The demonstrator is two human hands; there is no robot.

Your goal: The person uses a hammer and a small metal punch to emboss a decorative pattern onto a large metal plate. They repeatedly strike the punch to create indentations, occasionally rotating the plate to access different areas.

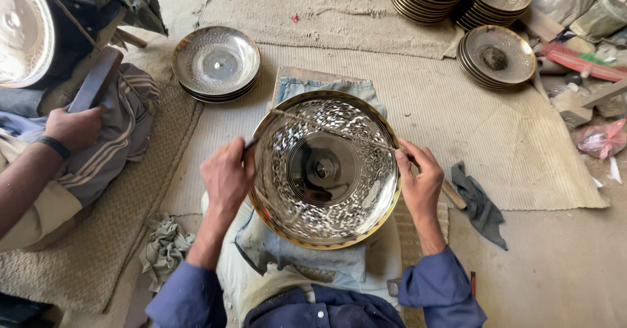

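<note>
Over the lap, on blue denim cloth (326, 89): shiny engraved metal plate (324, 169), gripped at opposite rims. Left hand (225, 174) clenched on the left edge, right hand (418, 178) grasping the right edge. Nearby on woven matting (457, 99): stacked plates (216, 63), grey rag (480, 204). At far left, a co-worker's hand (73, 127) on a wooden block (98, 78).

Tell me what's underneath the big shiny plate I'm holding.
Under the big shiny plate a blue denim cloth shows at its top edge, lying on a wooden board. The plate covers the rest, so what lies directly beneath it is hidden.
</note>
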